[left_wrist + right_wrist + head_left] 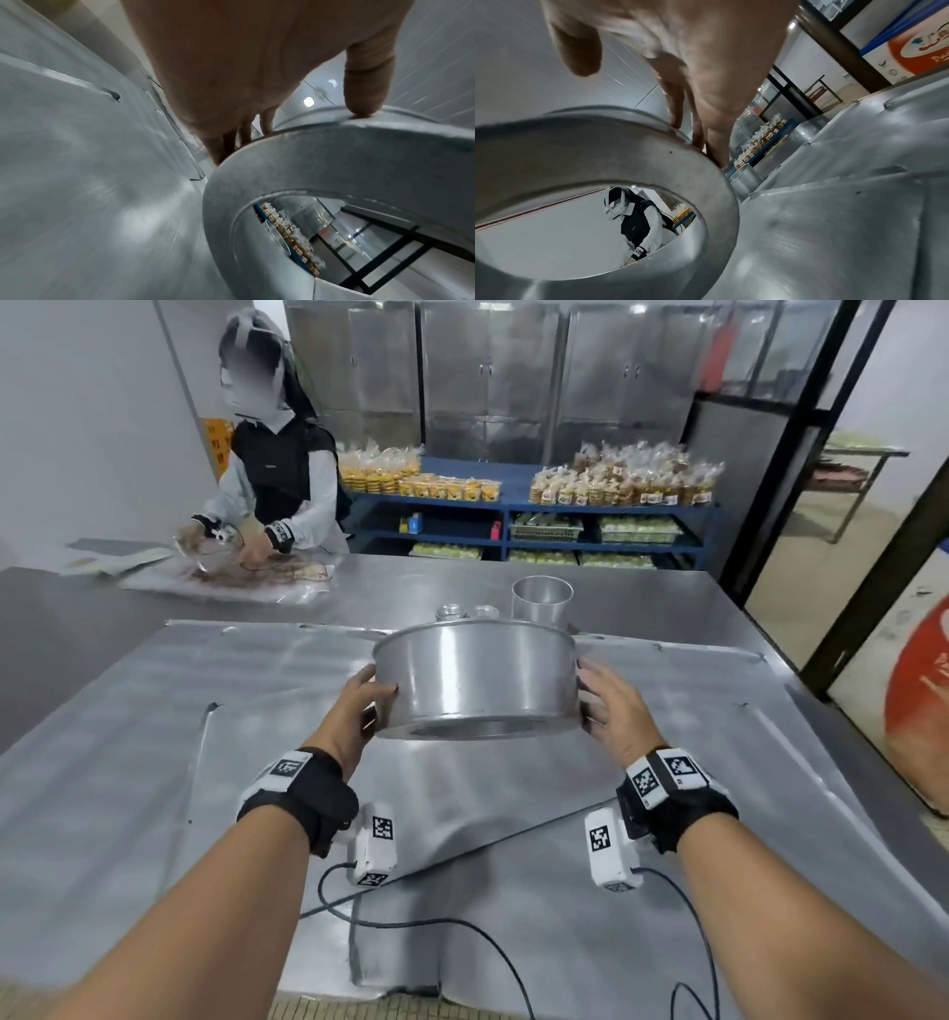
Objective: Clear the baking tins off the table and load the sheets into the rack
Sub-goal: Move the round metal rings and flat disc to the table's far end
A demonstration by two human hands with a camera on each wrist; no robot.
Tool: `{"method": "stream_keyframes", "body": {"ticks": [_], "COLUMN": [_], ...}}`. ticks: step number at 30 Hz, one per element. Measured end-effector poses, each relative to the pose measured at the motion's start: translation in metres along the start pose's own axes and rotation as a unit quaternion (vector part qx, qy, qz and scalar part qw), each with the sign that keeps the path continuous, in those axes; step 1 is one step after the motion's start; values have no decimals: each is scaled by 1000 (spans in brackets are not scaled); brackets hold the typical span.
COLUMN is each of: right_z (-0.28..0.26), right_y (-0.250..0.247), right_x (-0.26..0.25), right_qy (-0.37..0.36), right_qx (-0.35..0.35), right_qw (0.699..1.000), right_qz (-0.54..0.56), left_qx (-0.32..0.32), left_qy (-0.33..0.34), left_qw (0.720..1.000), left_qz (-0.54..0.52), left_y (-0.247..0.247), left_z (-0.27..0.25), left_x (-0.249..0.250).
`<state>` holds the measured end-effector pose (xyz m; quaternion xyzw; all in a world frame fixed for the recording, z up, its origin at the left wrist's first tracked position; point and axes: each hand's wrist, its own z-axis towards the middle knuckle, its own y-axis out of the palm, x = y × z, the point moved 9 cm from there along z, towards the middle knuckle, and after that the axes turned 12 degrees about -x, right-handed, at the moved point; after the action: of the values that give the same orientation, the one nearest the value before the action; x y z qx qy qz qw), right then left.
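Both hands' fingers clamp a round, bottomless metal tin, raised.

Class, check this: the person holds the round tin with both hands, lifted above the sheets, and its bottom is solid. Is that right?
One thing is wrong: the tin has an open bottom. The right wrist view shows another person straight through the hole. The left hand and right hand do hold it above the sheets.

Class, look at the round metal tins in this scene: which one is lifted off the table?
The wide, shallow tin, held between the left hand and right hand. Its bottom is open. The narrower, taller tin stands on the table behind it.
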<state>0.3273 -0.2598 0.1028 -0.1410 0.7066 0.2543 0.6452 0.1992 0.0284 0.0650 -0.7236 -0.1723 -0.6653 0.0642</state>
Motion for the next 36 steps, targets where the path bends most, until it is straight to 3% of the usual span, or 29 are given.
{"method": "stream_keyframes", "body": {"ticks": [3, 7, 12, 24, 36], "right_z": [-21, -35, -54, -92, -123], "right_y": [-20, -50, -68, -57, -50], "right_x": [0, 19, 32, 81, 107], "right_qy": [1, 67, 99, 189, 217], "right_qx": [40, 114, 154, 122, 146], "right_qw": [998, 977, 944, 895, 878], "right_qz": [-37, -166, -276, -386, -401], "left_qx": [14, 15, 23, -17, -58], "left_qy": [-14, -56, -52, -105, -114], "left_qw": [1000, 997, 998, 980, 958], "left_qz": [-25, -57, 2, 170, 255], "left_y": [21, 44, 50, 28, 21], "left_z": [-12, -27, -41, -74, -82], "left_x": [-14, -33, -53, -117, -134]}}
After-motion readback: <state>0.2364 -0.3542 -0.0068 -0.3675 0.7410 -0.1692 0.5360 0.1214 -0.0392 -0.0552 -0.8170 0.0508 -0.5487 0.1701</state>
